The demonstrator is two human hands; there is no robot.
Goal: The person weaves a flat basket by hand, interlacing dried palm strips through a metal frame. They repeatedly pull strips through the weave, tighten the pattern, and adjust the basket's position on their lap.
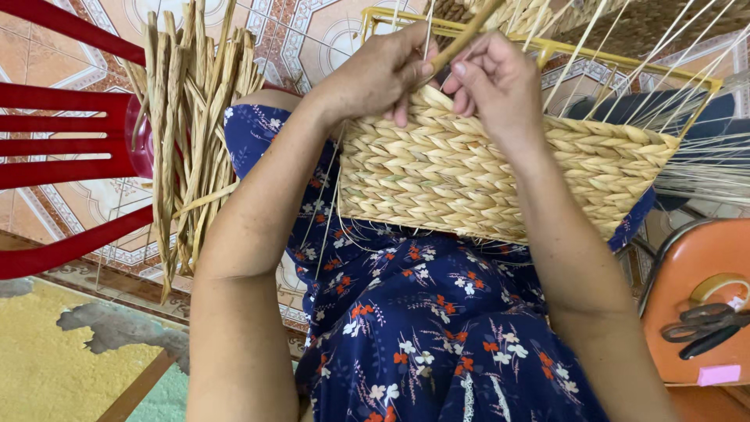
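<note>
A half-woven straw basket (484, 176) rests on my lap, on a navy floral dress (430, 328). It is built around a yellow metal frame (625, 62), with thin pale stakes (687, 148) sticking out to the right. My left hand (379, 74) presses on the basket's top edge. My right hand (492, 82) sits just beside it, fingers curled. Both hands pinch one straw strand (469, 33) that rises between them from the rim.
A bundle of dried straw strands (191, 125) hangs over a red plastic chair (70, 141) at left. An orange stool (703, 305) at right carries scissors (707, 324) and a roll of tape (723, 289). Patterned tiles and a yellow mat (55, 367) cover the floor.
</note>
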